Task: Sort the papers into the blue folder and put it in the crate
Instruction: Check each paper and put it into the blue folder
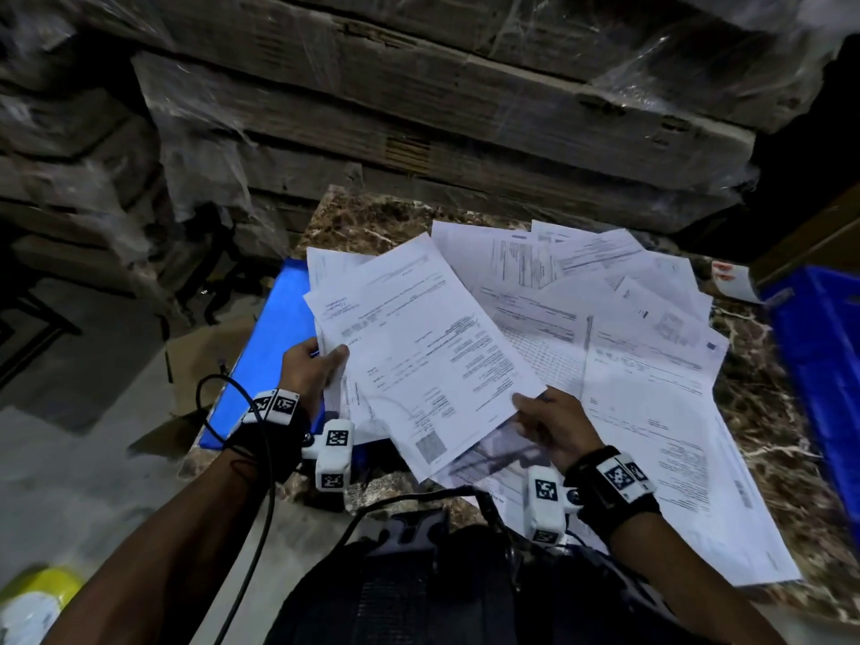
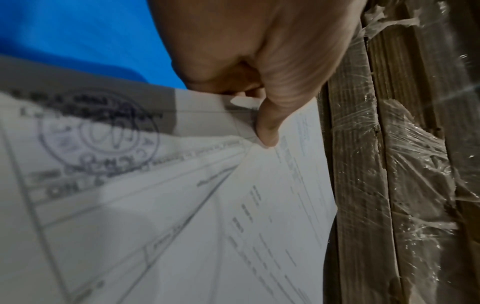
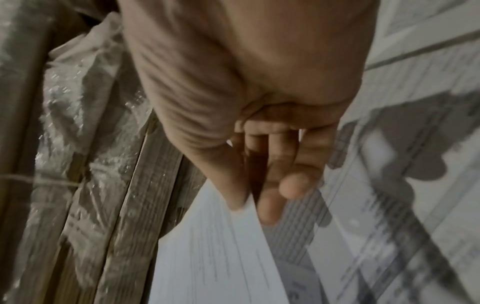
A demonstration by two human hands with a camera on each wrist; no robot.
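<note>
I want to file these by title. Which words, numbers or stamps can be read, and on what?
None can be read.
Held sheet: print and code square too small.
Round stamp on a sheet under the left hand: blurred.
Loose papers: too small.
Wrist tags: patterns only.

we note thin matt white printed paper sheets (image 1: 605, 328) on a polished brown marble-patterned top (image 1: 763, 402). left of the top: a smooth, slightly glossy blue folder (image 1: 274, 346). right of it: a blue plastic crate (image 1: 823, 346). behind it: rough cardboard cartons (image 1: 419, 114) in crinkled shiny plastic wrap.
</note>
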